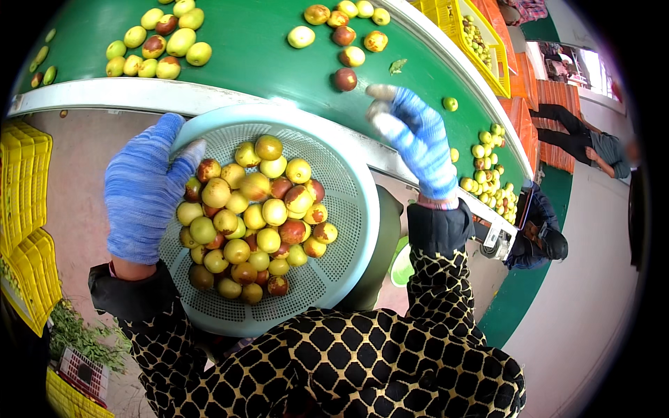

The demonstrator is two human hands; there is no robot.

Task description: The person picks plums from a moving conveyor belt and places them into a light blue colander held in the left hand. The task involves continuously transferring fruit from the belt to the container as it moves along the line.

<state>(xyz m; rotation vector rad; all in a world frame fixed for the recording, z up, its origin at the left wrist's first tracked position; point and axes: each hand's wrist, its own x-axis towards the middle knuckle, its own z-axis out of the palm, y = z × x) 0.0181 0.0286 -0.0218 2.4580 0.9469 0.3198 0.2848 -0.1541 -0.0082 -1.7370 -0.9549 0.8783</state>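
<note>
A pale blue perforated plastic basin [360,209] sits before me, with many yellow, green and red-brown jujubes [269,240] in it. One jujube [255,186] on the heap is blurred. My left hand [143,193], in a blue knit glove, lies over the basin's left rim. Its thumb is inside by the fruit, apart from the forefinger; the other fingers are hidden, so a grip on the rim cannot be told. Above the green conveyor belt [251,57], my right hand [415,138] has bent, parted fingers and nothing visible between them. A dark red jujube [345,79] is nearest its fingertips.
The white belt edge [141,96] runs behind the basin. More jujubes [157,47] and a leaf [398,66] lie on the belt. Yellow crates [23,183] stand left, another yellow crate [494,52] beyond the belt. A co-worker [543,240] is at right; another person [590,138] stands farther off.
</note>
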